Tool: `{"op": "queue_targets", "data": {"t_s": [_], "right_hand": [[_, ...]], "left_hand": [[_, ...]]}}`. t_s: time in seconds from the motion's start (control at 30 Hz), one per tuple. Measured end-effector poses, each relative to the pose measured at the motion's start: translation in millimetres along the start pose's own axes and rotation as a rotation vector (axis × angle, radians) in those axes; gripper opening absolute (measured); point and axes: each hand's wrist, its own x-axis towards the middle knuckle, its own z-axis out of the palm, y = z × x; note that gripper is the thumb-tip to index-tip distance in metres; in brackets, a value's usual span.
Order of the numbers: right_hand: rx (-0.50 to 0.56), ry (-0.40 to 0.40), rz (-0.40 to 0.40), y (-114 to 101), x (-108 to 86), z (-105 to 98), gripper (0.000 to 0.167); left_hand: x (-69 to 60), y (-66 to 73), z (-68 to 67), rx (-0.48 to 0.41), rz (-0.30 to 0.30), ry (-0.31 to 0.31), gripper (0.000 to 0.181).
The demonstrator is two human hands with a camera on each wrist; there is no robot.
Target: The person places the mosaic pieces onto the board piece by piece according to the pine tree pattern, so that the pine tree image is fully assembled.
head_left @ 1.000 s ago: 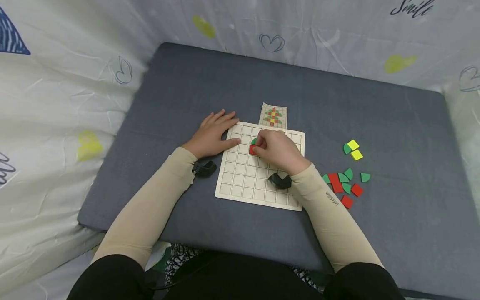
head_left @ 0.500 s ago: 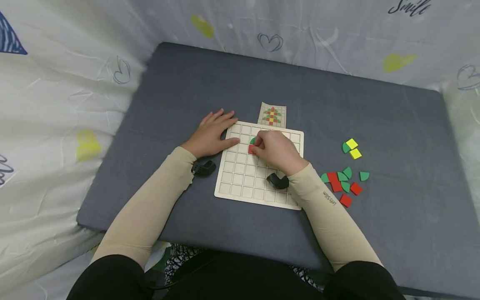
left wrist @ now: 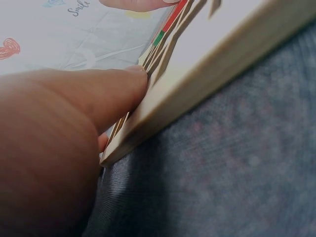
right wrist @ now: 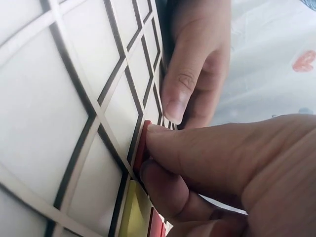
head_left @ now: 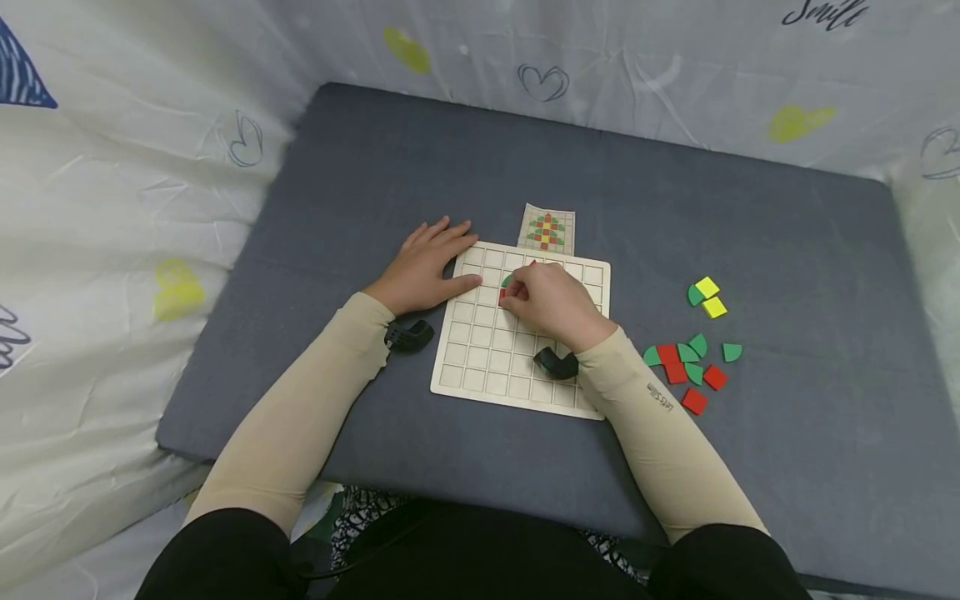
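Observation:
A pale wooden grid board [head_left: 472, 381] lies on the grey table. My left hand [head_left: 423, 271] rests spread across its upper left edge, thumb on the board. Over the upper middle of the grid, my right hand [head_left: 555, 302] has thumb and forefinger on a red square [head_left: 502, 297], pinching it at a cell. Just above that square sits a green piece [head_left: 506, 282], partly hidden by the fingers. The right wrist view shows the red square [right wrist: 142, 148] beneath the thumb, with a yellow square [right wrist: 133, 210] beside it. Other placed tiles are largely hidden under my right hand.
A pattern card [head_left: 547, 230] touches the board's far edge. To the right lie loose yellow squares [head_left: 714, 307], a green piece [head_left: 695, 295], and farther down several red squares [head_left: 694, 402] and green quarter pieces [head_left: 732, 352]. A patterned curtain surrounds the table [head_left: 810, 275].
The right thumb and fingertips have shifted slightly on the red square, covering more of it. A bit of red now shows above the right knuckles. My left hand has stayed put.

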Motion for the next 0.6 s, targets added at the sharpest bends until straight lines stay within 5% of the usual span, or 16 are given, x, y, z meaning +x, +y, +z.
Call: {"op": "queue_targets", "data": {"t_s": [0.6], "right_hand": [[-0.008, -0.009, -0.017, 0.5, -2.2, -3.2, 0.013]], "left_hand": [[1.7, -1.2, 0.3, 0.003, 0.003, -0.005, 0.075]]}}
